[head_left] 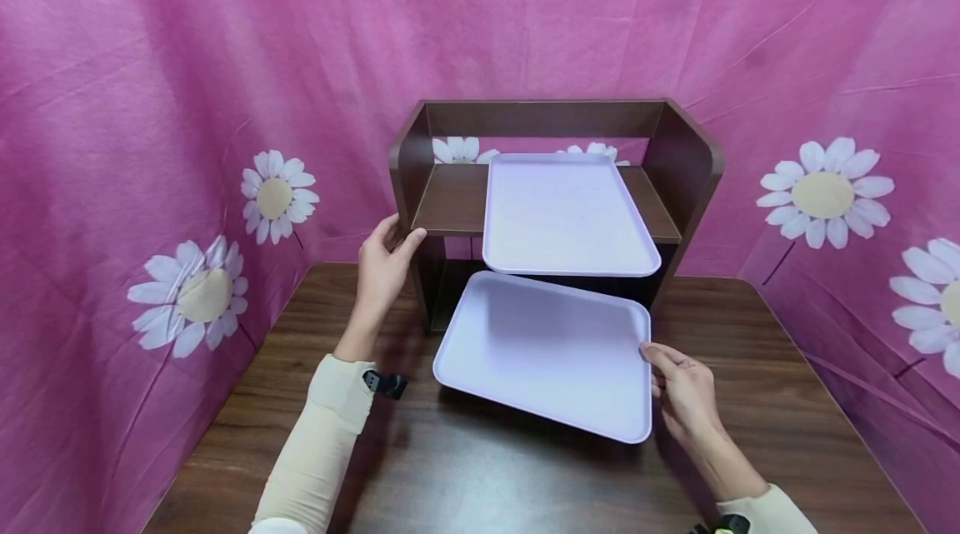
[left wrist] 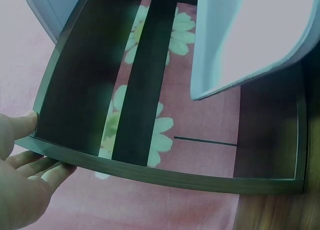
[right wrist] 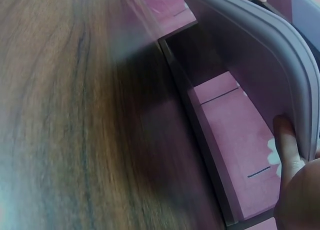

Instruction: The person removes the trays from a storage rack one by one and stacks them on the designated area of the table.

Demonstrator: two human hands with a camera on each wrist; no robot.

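Observation:
A pale lilac tray (head_left: 555,359) hangs tilted above the table, in front of the lower opening of a dark brown wooden shelf (head_left: 457,201). My right hand (head_left: 682,388) pinches this tray by its right edge, thumb on top and fingers beneath; the right wrist view shows a finger against its underside (right wrist: 250,55). With my left hand (head_left: 382,267) I grip the shelf's left side panel, the thumb at the shelf board's front corner; in the left wrist view the fingers (left wrist: 55,175) lie behind the panel edge. A second lilac tray (head_left: 562,217) rests on the upper board, its front sticking out.
The shelf stands at the back of a brown wood-grain table (head_left: 480,484). Behind and beside it hangs a pink curtain (head_left: 337,59) with white daisies. The shelf's right side panel (head_left: 686,167) rises beside the upper tray.

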